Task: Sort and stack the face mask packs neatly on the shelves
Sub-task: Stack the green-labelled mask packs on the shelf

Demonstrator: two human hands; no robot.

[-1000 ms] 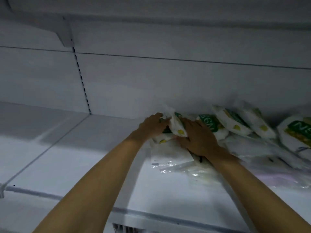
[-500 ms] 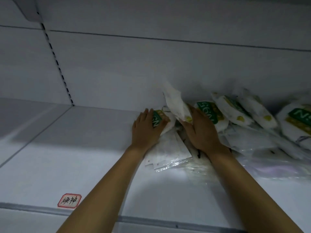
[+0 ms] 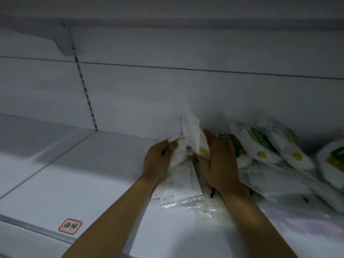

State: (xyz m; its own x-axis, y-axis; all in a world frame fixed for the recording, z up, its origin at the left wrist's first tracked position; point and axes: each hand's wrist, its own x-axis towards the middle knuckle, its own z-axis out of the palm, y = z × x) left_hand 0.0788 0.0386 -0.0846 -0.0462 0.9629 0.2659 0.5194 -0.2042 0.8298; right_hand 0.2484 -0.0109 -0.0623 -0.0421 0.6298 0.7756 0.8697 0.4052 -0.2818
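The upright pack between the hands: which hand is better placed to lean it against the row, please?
Probably the right hand: its fingers touch the upright pack, next to the row; the left hand rests lower.

Your left hand and right hand flank one upright mask pack at the rear of the shelf.
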